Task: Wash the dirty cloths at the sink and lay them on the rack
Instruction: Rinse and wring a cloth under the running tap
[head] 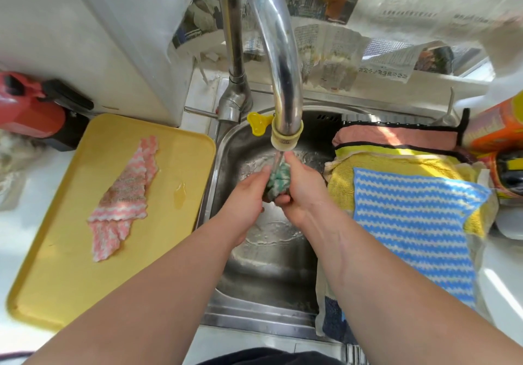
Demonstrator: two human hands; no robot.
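Right now our left grip (249, 192) and right grip (300, 189) are both clamped on the green cloth (278, 179), one from each side. It is bunched into a wad. We hold it above the sink (271, 265), just under the mouth of the faucet (285, 81), and a stream of water falls on it. We judge this to be the washing step for this cloth, with the rinse not yet finished.

Over the sink's right side the rack (359, 120) is almost hidden under cloths already laid out. A blue striped cloth (410, 223) lies on top of a yellow cloth (342, 189), and a salmon cloth (396, 135) lies toward the far edge. We take those as done.

On the tabletop left of the sink sits a yellow tray (70, 251). A pink striped cloth (124, 192) lies stretched across it, apparently soiled and waiting. So, as we read it, two jobs remain: laying the green cloth on the rack, then washing and laying the pink one.
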